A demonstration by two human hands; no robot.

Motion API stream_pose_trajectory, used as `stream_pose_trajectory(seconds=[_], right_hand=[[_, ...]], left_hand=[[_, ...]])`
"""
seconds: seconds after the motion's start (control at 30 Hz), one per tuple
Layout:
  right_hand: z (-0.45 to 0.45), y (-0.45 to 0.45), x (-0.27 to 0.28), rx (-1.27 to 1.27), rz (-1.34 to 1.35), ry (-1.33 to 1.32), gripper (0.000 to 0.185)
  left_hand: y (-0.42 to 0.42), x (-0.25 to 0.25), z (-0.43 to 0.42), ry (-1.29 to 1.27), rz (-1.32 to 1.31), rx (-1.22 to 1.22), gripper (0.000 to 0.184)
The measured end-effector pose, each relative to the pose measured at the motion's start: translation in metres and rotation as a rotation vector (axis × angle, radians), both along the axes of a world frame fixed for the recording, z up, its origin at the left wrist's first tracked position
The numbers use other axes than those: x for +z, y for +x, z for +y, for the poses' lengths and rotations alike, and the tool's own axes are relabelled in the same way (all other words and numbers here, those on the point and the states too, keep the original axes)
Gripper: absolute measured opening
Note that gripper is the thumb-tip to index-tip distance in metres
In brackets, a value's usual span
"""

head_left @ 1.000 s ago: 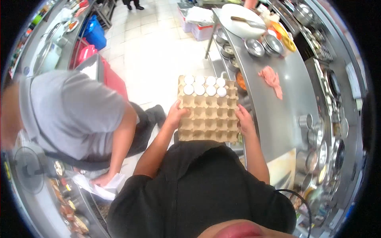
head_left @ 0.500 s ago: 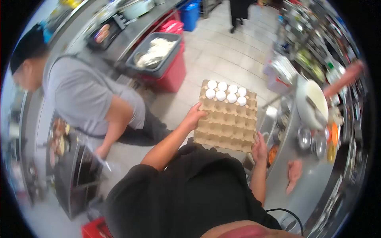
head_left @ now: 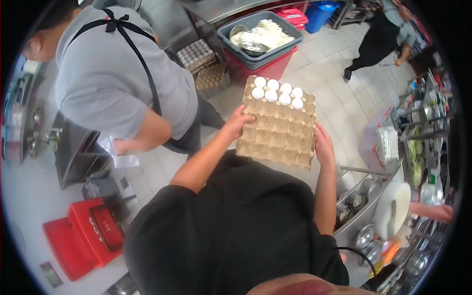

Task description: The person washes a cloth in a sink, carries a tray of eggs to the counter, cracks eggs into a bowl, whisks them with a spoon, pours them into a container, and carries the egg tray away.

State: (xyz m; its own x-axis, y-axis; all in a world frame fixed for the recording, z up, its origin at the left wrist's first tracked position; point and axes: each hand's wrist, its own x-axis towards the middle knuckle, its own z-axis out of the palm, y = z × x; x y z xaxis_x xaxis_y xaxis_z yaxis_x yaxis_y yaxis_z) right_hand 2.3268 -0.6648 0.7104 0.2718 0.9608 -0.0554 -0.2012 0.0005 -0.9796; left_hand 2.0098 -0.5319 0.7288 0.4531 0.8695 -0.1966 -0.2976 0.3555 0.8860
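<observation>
A brown cardboard egg tray (head_left: 278,140) is held out in front of my body. Several white eggs (head_left: 272,96) fill its two far rows, while the nearer cups hold nothing. My left hand (head_left: 238,122) grips the tray's left edge, thumb on top. At the opposite edge, my right hand (head_left: 323,142) is closed around the rim; the fingers underneath are hidden.
Close on my left stands a person in a grey shirt (head_left: 123,64). Ahead, a grey tub (head_left: 295,42) of white food rests on a red bin. Stacked egg trays (head_left: 212,81) sit on the floor. A steel counter (head_left: 356,236) runs along my right; another person (head_left: 381,39) is farther off.
My view has swung to the left, bringing the stacked egg trays and a red box into sight. The tray stays in both hands. The far person now appears farther right.
</observation>
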Motion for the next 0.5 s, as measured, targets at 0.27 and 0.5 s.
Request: stream_pose_trajectory(seconds=[0.27,0.5], right_hand=[[-0.038,0.053,-0.022,0.176,0.255,-0.064,0.065],[-0.086,0.045,-0.026,0.528,0.598,0.052,0.07]], left_hand=[[0.016,-0.004,-0.05,-0.008,-0.087,0.173,0.076],[0.038,-0.022,-0.08,-0.066,-0.113,0.413,0.073]])
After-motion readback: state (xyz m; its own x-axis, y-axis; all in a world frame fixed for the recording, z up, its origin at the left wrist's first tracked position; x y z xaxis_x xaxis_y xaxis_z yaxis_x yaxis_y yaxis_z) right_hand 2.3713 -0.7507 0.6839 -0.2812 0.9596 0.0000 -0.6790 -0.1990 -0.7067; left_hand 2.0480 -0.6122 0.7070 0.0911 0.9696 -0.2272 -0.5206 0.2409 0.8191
